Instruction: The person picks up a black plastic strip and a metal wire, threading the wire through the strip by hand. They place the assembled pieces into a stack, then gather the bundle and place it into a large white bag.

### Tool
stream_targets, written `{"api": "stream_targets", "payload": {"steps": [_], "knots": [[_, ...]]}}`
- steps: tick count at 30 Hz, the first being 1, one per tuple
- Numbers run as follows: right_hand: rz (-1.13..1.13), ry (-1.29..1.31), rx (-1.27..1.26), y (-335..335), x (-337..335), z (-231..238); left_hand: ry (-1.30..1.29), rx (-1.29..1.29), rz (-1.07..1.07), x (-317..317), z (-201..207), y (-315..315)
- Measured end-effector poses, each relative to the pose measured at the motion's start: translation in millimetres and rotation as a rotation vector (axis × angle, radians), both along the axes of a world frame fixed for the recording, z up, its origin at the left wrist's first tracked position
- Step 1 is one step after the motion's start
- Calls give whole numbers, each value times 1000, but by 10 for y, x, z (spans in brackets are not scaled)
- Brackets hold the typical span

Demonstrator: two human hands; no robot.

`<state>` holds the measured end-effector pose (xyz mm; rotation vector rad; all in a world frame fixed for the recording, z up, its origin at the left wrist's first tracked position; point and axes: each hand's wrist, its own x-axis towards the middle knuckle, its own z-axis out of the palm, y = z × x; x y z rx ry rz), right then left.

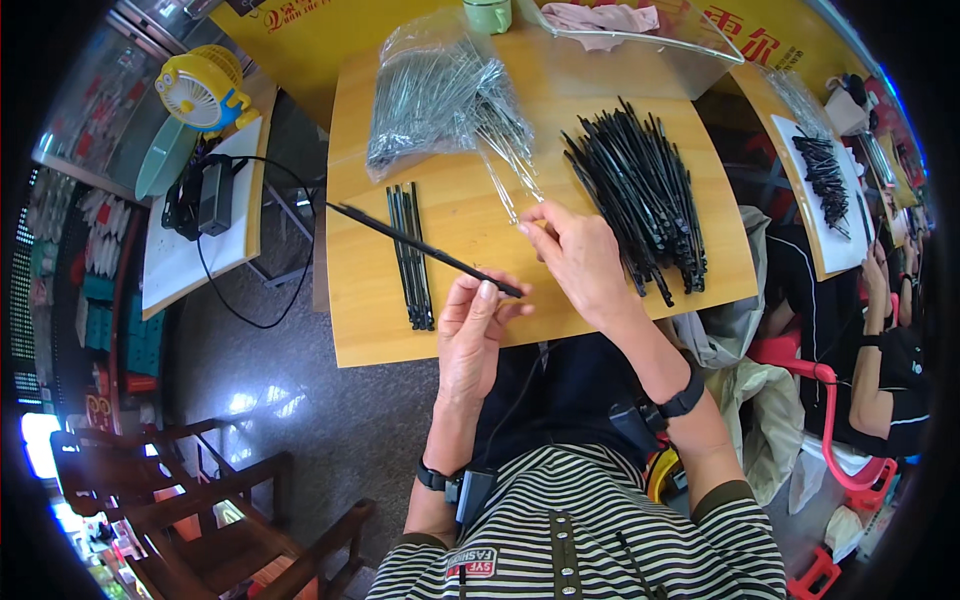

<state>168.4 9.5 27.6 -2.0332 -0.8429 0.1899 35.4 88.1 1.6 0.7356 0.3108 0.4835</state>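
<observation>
Between the thumb and fingers of my left hand is a long thin black rod, slanting up to the left above the table. My right hand has its thumb and forefinger pinched at the lower ends of several thin silvery metal rods, which poke out of a clear plastic bag full of them. A few black rods lie side by side left of my left hand. To the right of my right hand spreads a large pile of black rods.
All this lies on a light wooden table. A clear plastic tray with a pink cloth and a green cup stand at the far edge. Left are a yellow fan and a wooden chair. A co-worker's arm shows at right.
</observation>
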Motion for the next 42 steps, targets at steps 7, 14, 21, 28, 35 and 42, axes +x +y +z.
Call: {"api": "stream_targets", "payload": {"steps": [7, 14, 21, 28, 35, 42], "knots": [[-125, -195, -305, 335, 117, -101, 83, 2, -59, 70, -89, 6], [-105, 90, -148, 400, 248, -72, 119, 31, -113, 70, -142, 34], [-82, 188, -113, 371, 285, -131, 141, 26, -89, 65, -124, 37], [-90, 241, -108, 232, 211, 51, 104, 12, -82, 68, -153, 48], [-65, 158, -68, -2, 189, 14, 75, 18, -101, 77, -162, 51], [-22, 657, 130, -324, 72, 182, 98, 16, -56, -7, -35, -12]]}}
